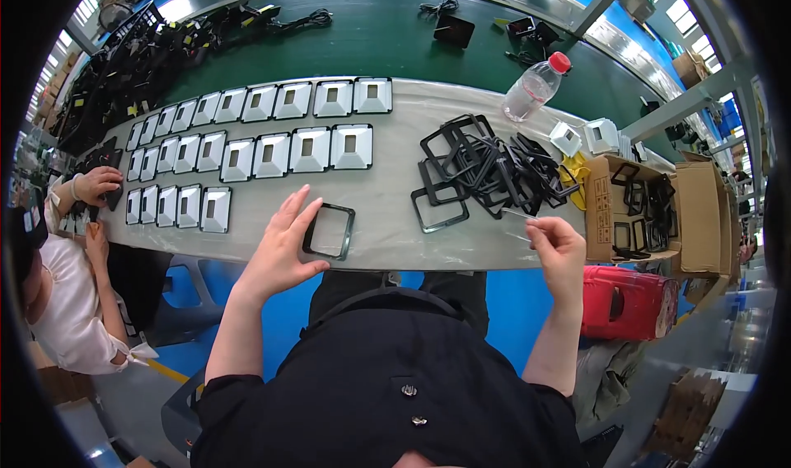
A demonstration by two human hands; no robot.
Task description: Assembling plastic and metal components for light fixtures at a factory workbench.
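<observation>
My left hand (pixel 284 236) has its fingers spread at the left side of a black rectangular frame (pixel 349 236) lying on the table near its front edge. Its fingertips are beside the frame's upper left; whether they touch it I cannot tell. My right hand (pixel 559 252) is closed in a pinch on thin metal tweezers (pixel 521 214), whose tips point left toward a heap of black frames (pixel 494 171). One more frame (pixel 445 226) lies at the heap's lower left. White square housings (pixel 362 156) with black rims and brownish windows stand in three rows left of centre.
A clear bottle (pixel 527 95) with a red cap stands behind the heap. At right are an open carton (pixel 600 212) of black frames, white housings (pixel 602 136) and a red stool (pixel 620 301). A co-worker's hand (pixel 97 184) is at far left, below black cables and parts (pixel 140 64).
</observation>
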